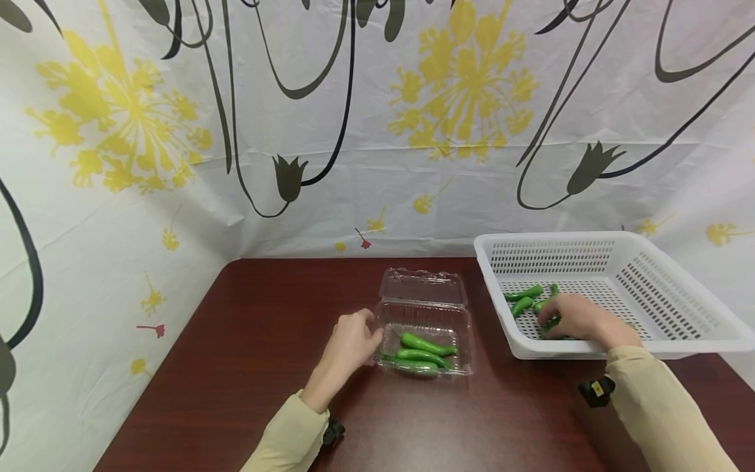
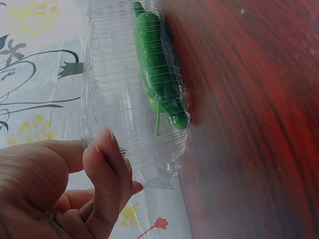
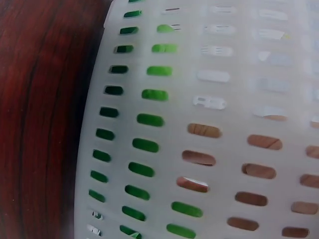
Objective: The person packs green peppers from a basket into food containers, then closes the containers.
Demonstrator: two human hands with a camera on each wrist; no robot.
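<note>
A clear plastic clamshell container (image 1: 463, 326) stands on the table with its lid (image 1: 422, 288) tipped back, holding green chili peppers (image 1: 420, 356). My left hand (image 1: 349, 339) pinches the container's left side; in the left wrist view its fingers (image 2: 107, 164) lie at the clear rim, and a pepper (image 2: 152, 55) shows through the wall. Over in the white plastic basket (image 1: 495, 282), my right hand (image 1: 575, 316) reaches down with bent fingers at a green chili pepper (image 1: 551, 323). I cannot tell whether they grip it. The right wrist view shows that hand only through the basket's slots.
More green chili peppers (image 1: 522, 305) lie in the basket's left part, beside the right hand. The basket stands at the right of the dark red wooden table (image 1: 295, 308). A white patterned cloth (image 1: 366, 131) hangs behind the table and at its sides.
</note>
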